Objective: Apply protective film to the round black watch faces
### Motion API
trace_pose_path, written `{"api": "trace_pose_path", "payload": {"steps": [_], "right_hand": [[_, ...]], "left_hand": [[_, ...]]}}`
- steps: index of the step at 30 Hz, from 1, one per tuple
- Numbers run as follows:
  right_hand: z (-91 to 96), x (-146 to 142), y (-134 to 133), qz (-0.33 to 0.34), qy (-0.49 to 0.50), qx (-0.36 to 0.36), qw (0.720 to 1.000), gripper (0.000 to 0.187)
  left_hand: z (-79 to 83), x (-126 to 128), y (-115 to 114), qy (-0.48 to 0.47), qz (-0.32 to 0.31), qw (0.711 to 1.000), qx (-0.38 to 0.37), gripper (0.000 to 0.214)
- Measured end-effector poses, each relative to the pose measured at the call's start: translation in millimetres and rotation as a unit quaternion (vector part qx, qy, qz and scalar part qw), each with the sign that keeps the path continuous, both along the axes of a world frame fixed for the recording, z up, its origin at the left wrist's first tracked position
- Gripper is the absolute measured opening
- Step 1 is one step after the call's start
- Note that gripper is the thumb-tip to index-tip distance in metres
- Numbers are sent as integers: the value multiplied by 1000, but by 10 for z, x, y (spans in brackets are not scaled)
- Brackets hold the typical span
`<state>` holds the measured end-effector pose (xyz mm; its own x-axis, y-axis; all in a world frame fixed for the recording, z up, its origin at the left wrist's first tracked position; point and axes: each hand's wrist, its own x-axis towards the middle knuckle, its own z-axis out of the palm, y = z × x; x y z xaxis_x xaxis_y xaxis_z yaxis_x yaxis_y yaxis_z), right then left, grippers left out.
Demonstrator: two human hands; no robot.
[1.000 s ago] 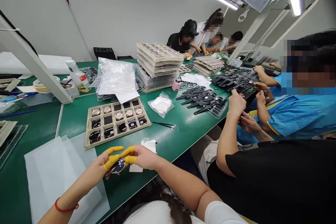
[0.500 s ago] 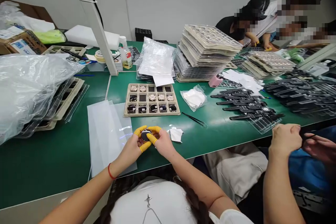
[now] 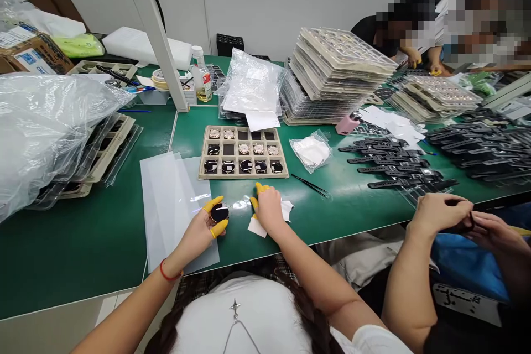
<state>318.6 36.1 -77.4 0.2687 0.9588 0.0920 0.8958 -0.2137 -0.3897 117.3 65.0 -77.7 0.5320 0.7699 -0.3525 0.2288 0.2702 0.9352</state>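
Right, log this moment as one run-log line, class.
left hand: holds round black watch face; right hand: at white paper pieces, contact unclear; compartment tray: beyond hands; black tweezers: right of tray

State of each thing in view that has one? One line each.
Left grip: closed around watch head
Round black watch head: held, strapless
Right grip: lowered, hold unclear
White scrap: partly hidden
Compartment tray: partly filled
Tweezers: lying on table
Clear bottle: capped, upright, part full
Tray stack: piled high
Strapped watches: lying overlapped
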Motion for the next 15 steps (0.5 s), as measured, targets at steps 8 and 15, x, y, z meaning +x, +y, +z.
{"api": "trace_pose_path", "payload": {"steps": [8,15], "right_hand": [[-178,509,-561,-37,-40,65,996,19],[171,18,-667,163,107,191,962,14]], "left_hand": [[39,121,-165,-72,-37,997,7,59],[114,253,-240,-64,-80,993,54,43]]}}
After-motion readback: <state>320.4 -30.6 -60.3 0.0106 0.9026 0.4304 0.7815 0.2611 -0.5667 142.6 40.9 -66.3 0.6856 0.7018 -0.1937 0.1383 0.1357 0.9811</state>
